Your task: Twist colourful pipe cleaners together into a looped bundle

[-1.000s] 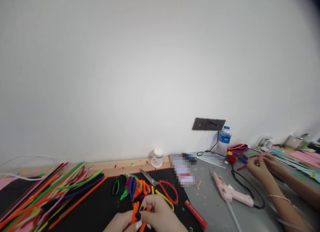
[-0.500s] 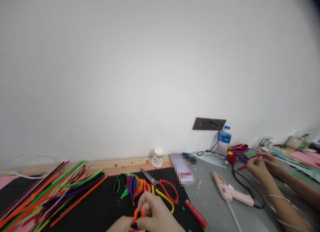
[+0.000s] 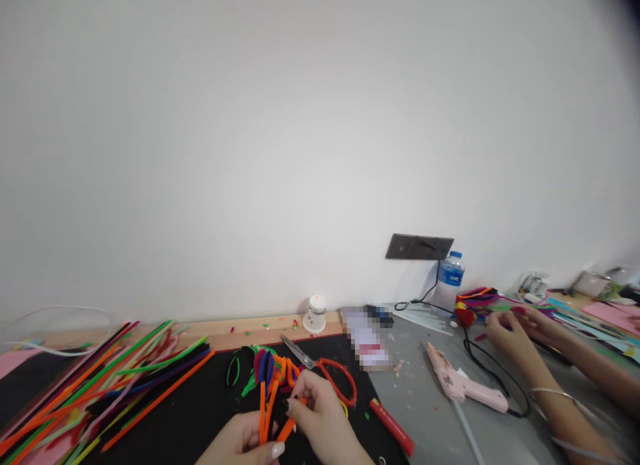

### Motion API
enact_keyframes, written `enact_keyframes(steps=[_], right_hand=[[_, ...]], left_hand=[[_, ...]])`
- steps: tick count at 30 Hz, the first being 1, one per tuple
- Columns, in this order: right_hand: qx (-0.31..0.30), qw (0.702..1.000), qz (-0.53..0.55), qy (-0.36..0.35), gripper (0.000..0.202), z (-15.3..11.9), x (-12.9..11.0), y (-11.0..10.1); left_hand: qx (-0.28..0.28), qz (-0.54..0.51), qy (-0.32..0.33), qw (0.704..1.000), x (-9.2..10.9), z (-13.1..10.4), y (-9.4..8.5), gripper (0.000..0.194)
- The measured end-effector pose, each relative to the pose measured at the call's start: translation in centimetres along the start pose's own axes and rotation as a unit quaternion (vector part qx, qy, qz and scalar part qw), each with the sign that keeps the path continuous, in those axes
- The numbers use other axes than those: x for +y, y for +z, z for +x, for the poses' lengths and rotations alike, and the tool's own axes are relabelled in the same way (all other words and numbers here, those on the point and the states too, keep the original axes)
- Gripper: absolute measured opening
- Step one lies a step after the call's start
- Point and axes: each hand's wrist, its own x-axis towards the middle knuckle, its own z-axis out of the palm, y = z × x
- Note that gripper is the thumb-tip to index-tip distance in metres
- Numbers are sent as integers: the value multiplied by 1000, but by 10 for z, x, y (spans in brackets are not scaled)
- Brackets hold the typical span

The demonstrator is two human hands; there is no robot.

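Observation:
Orange pipe cleaners (image 3: 263, 411) stand up from between the fingers of my left hand (image 3: 245, 439), low in the middle of the view. My right hand (image 3: 323, 415) pinches another orange length, slanting down towards the left hand. Just beyond my fingers lies a bundle of bent pipe cleaners (image 3: 267, 366) in green, purple, blue and orange. Scissors (image 3: 335, 378) with red handles rest behind my right hand, which covers part of them and of a yellow piece. The lower ends of the orange pieces are hidden by my fingers.
Loose pipe cleaners (image 3: 125, 385) spread across the left of the black mat. A white cup (image 3: 315, 314) stands by the wall. To the right are a red tube (image 3: 393, 427), a pink glue gun (image 3: 465, 388), a bottle (image 3: 449, 278) and another person's hands (image 3: 515, 328).
My hands have risen slightly and drawn apart, bringing more of the orange pipe cleaners into sight. The other person's hands have shifted a little to the left.

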Motion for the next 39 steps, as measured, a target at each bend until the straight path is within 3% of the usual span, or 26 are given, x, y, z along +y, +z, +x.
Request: enact_keyframes(steps=[3,7,15,26,34,39], right_hand=[[16,1000,22,-15,13,2,2,-2],[27,999,13,-25,15,4,5,-4],[7,1000,11,18,22,3,9,0],[4,997,72,-40,31,0,-1,-1],[-13,995,93,-22,32,0,-8,-3],[-12,995,90,-32,32,-1,-11,-2]], left_hand=[[28,-12,-10,999,-4,3,-2,35],[94,-19,28,995,-2,4,-5,39],[175,-28,89,980,11,-3,-5,39],[142,-94,84,982,16,-3,-3,42],[170,-126,97,973,19,-6,-1,40],[158,-159,90,970,26,-9,-1,37]])
